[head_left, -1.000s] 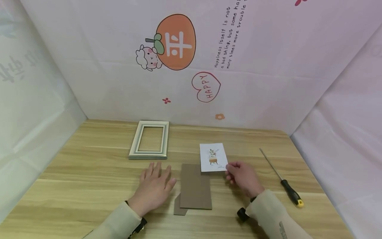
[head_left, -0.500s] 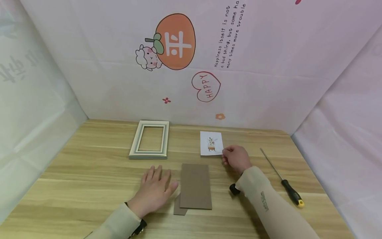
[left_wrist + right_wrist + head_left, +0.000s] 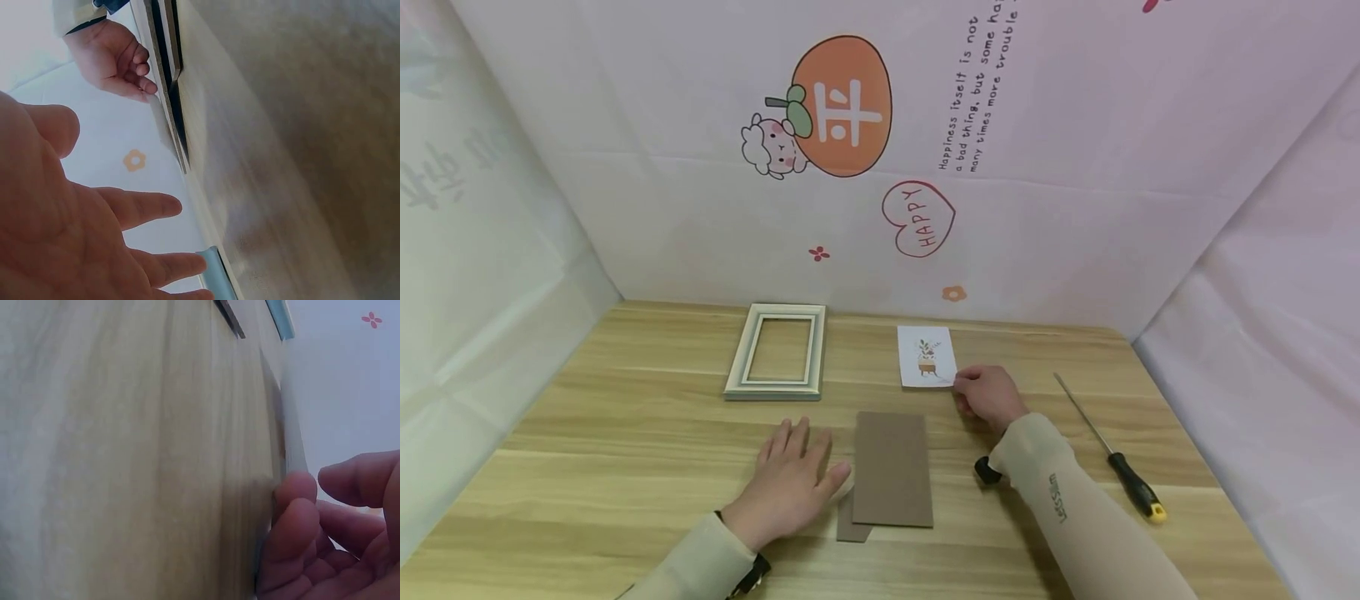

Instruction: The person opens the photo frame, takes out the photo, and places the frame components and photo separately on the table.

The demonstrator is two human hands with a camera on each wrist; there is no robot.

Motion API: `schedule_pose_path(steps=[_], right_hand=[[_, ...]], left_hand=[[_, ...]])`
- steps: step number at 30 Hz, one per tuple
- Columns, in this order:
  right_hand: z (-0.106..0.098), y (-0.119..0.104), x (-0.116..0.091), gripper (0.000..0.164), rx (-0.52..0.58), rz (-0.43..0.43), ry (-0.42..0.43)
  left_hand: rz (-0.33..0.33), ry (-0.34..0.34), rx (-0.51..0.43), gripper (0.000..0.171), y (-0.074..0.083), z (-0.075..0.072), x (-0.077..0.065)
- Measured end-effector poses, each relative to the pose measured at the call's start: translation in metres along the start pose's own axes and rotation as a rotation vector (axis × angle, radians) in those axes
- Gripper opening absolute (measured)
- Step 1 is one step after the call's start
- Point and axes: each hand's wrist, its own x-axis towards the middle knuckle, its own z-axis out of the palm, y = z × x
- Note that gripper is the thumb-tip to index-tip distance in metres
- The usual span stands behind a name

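Observation:
My right hand (image 3: 991, 395) is at the near right corner of a white card (image 3: 912, 357) printed with a potted plant. Thumb and fingers pinch that corner; in the right wrist view the card (image 3: 295, 434) shows nearly edge-on, low over the wood. Whether its far side touches the table cannot be told. My left hand (image 3: 786, 487) is held palm down with fingers spread, just left of a brown backing board (image 3: 891, 471). It holds nothing. A smaller brown flap (image 3: 853, 532) sticks out from under the board's near left corner.
An upright-lying picture frame (image 3: 742, 354), cream and grey-blue, lies at the back left with wood showing through its opening. To the right lies a screwdriver (image 3: 1131, 486) with a black and yellow handle. A printed white cloth (image 3: 1037, 233) walls the table's back and sides.
My right hand has carried the card away from the backing board toward the back of the table, then slightly left. My left hand has barely shifted.

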Motion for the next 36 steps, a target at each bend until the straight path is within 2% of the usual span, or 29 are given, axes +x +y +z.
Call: schedule_pose_path(steps=[4, 9, 14, 17, 20, 23, 26, 30, 33, 36], right_hand=[[-0.001, -0.001, 0.001, 0.031, -0.056, -0.010, -0.030], [-0.003, -0.002, -0.002, 0.047, -0.197, -0.084, -0.057], [-0.003, -0.010, -0.018, 0.049, -0.186, -0.068, -0.111], [0.000, -0.013, -0.034, 0.044, -0.194, -0.082, -0.168], [0.007, -0.013, -0.055, 0.036, -0.299, -0.189, -0.198], [0.018, -0.014, -0.082, 0.031, -0.434, -0.349, -0.213], [0.028, -0.014, -0.109, 0.030, -0.567, -0.513, -0.236], [0.039, -0.012, -0.133, 0.029, -0.722, -0.682, -0.228], [0.045, -0.011, -0.140, 0.027, -0.790, -0.742, -0.194], [0.050, -0.009, -0.142, 0.030, -0.824, -0.751, -0.164]], left_hand=[[-0.002, -0.001, 0.001, 0.068, 0.001, 0.001, 0.000], [0.002, -0.012, -0.001, 0.067, 0.002, 0.000, 0.000], [0.041, -0.010, -0.001, 0.070, 0.002, 0.001, 0.001], [0.104, -0.019, -0.011, 0.068, 0.004, 0.003, 0.000], [0.231, -0.050, 0.011, 0.066, 0.008, 0.005, -0.003], [0.375, -0.105, 0.069, 0.063, 0.013, 0.008, -0.007], [0.454, -0.160, 0.125, 0.058, 0.019, 0.012, -0.010], [0.468, -0.198, 0.173, 0.054, 0.023, 0.014, -0.013], [0.448, -0.209, 0.190, 0.053, 0.025, 0.014, -0.015], [0.421, -0.217, 0.208, 0.055, 0.026, 0.012, -0.017]])
